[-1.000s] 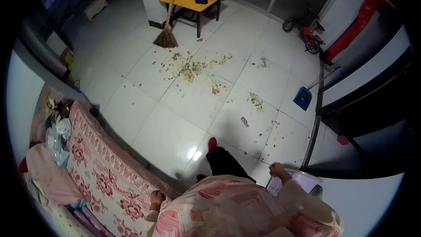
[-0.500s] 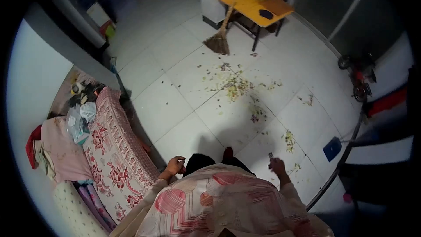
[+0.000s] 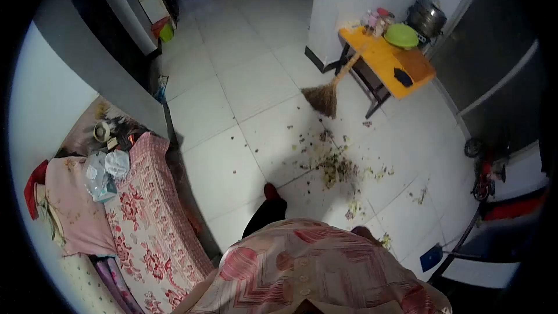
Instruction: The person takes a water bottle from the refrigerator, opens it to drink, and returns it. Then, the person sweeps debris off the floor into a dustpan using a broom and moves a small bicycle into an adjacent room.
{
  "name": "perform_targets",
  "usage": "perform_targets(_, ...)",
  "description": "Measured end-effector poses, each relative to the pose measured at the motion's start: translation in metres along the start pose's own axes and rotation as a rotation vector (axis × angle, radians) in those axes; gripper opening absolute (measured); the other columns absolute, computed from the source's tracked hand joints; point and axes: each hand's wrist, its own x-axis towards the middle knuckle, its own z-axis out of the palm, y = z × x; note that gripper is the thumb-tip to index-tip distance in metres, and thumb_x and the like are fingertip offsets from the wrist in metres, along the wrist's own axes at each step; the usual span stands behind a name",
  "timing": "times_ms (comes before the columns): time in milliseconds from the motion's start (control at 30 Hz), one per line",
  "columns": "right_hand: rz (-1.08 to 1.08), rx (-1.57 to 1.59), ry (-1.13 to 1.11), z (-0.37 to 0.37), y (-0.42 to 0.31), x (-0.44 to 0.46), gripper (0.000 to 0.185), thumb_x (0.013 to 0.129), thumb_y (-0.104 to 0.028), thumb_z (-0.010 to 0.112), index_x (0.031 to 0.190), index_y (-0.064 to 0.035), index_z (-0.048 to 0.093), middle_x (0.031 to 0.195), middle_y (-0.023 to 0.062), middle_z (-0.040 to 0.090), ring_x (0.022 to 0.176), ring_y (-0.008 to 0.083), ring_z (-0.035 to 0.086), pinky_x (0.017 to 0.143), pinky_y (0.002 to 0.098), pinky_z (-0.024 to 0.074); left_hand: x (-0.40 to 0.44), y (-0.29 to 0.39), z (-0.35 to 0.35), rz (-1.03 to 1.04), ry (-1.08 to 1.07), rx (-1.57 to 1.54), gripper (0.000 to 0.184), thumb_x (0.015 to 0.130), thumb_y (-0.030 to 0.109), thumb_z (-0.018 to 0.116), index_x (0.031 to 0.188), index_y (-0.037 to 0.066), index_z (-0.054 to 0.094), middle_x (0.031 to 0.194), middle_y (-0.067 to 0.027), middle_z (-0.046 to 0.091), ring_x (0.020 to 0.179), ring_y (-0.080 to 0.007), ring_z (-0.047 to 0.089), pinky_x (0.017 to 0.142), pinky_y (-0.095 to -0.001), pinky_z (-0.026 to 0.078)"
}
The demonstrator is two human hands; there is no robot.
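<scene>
Only a small part of my right hand (image 3: 366, 234) shows, past the right edge of my patterned shirt (image 3: 302, 256). Its fingers are mostly hidden, and I cannot make out whether anything is in them. My left hand is out of view. Ahead on the white tiles lie scattered yellow-green and dark scraps (image 3: 334, 170), thickest in the middle. Beyond them a straw broom (image 3: 321, 100) leans with its handle against a yellow table (image 3: 381, 61). My foot in a red shoe (image 3: 271, 192) is forward, short of the scraps.
A bed or couch with a floral cover (image 3: 142, 221) runs along the left, with plastic bags (image 3: 107, 168) on it. On the table are a green basin (image 3: 401, 35) and jars. At right are a small red toy motorcycle (image 3: 483, 177) and a blue dustpan-like piece (image 3: 431, 257).
I have stepped forward, one red-shoed foot now ahead. The view has tilted up and turned left. My left hand has left view; my right hand, earlier holding a small object, is mostly hidden.
</scene>
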Motion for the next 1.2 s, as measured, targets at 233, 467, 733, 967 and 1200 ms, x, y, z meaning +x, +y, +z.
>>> perform_targets(233,-0.246,-0.015,0.072,-0.097,-0.121,0.178,0.02,0.076,-0.02,0.054,0.063,-0.0043,0.056,0.06,0.0095,0.059,0.046,0.0182,0.056,0.045,0.0315,0.0454,0.192,0.183,-0.194,0.384,0.169,0.291,0.023,0.079,0.027,0.054,0.085,0.006,0.062,0.079,-0.016,0.063,0.073,-0.0255,0.061,0.067,-0.0382,0.047)
perform_targets(467,0.246,0.409,0.162,-0.201,-0.331,0.358,0.032,0.082,-0.032,0.052,0.085,-0.0009,0.059,0.066,0.0108,0.061,0.057,0.0206,0.058,0.05,0.0343,0.0478,0.404,0.421,-0.356,0.747,0.222,0.178,0.021,0.083,0.022,0.05,0.09,0.004,0.06,0.065,-0.0121,0.06,0.054,-0.0182,0.058,0.055,-0.0299,0.047)
perform_targets(733,0.502,-0.229,-0.306,-0.313,-0.247,0.603,0.023,0.078,-0.024,0.051,0.078,-0.0054,0.064,0.084,0.0148,0.061,0.076,0.0265,0.059,0.064,0.0394,0.0483,0.599,0.62,-0.439,0.42,-0.053,0.223,0.03,0.085,0.03,0.042,0.099,0.009,0.059,0.094,-0.0144,0.061,0.088,-0.0289,0.057,0.078,-0.0395,0.044)
perform_targets(967,-0.262,-0.132,0.506,-0.59,-0.491,0.807,0.024,0.083,-0.019,0.044,0.084,0.0013,0.057,0.073,0.0155,0.059,0.064,0.0275,0.057,0.058,0.0388,0.0466,0.708,0.785,-0.525,0.394,-0.131,0.282,0.029,0.079,0.023,0.053,0.097,0.0,0.058,0.082,-0.0148,0.063,0.064,-0.0194,0.061,0.063,-0.0309,0.05)
perform_targets(1200,-0.046,0.391,0.589,-0.726,-0.564,0.896,0.033,0.083,-0.027,0.046,0.095,0.0015,0.058,0.075,0.0144,0.061,0.065,0.023,0.059,0.059,0.0363,0.0475,0.845,1.003,-0.558,0.357,-0.267,0.516,0.031,0.08,0.024,0.051,0.098,-0.001,0.057,0.081,-0.014,0.063,0.066,-0.0204,0.062,0.064,-0.0324,0.049)
